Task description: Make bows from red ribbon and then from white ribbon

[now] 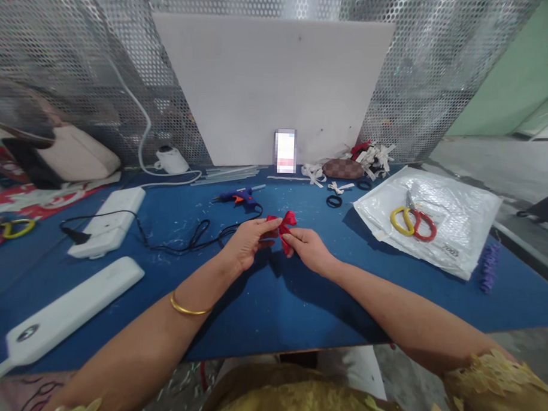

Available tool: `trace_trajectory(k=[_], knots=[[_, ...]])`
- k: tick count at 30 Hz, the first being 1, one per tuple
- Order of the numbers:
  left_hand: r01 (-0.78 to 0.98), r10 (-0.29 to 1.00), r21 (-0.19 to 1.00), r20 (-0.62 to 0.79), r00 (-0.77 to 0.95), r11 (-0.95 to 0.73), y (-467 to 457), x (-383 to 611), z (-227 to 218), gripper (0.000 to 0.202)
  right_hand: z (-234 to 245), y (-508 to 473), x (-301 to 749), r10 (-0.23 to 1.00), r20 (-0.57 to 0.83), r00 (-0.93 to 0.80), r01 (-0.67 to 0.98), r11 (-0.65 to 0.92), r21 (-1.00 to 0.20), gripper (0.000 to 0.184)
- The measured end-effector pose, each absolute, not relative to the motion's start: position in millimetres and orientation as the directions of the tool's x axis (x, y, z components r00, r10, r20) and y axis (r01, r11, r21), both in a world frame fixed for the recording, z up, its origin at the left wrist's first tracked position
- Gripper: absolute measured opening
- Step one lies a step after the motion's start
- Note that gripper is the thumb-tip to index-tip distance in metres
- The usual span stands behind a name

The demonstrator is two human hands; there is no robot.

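Observation:
A small red ribbon bow is held between my two hands, above the middle of the blue table. My left hand pinches its left side between thumb and fingers. On the lower right of the bow, my right hand grips with thumb and forefinger; its other fingers are curled in. Parts of the bow are hidden by the fingertips. Just beyond my left hand lies a blue glue gun with an orange trigger, its black cord trailing to the left.
Scissors lie on a white plastic mailer at right. White ribbon bows, a checkered pouch and a phone line the back. Leftward are a power strip, a white paddle-shaped device and a handbag.

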State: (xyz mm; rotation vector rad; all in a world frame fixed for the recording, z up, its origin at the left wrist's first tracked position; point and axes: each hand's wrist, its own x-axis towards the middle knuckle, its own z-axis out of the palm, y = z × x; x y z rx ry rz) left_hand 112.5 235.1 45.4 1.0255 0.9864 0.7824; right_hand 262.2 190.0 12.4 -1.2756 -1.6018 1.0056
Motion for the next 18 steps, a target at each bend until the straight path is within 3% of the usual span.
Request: trace_trajectory(k=[6,13,18], knots=[[-0.124,0.928,0.959,-0.205,0.311,0.254,231,119,40,0.029,18,187,263,0.986,0.118,-0.115,0.425,0.156,-0.892,0.026],[-0.054,0.954,0.99,-0.108,0.279,0.128,227,122,42,0.027,31,190,266,0.984,0.136,0.118,-0.04,0.142,-0.989,0.027],[-0.071,0.936,0.98,-0.154,0.317,0.185,224,123,43,0.039,32,193,268,0.977,0.08,0.196,-0.129,0.106,-0.986,0.02]])
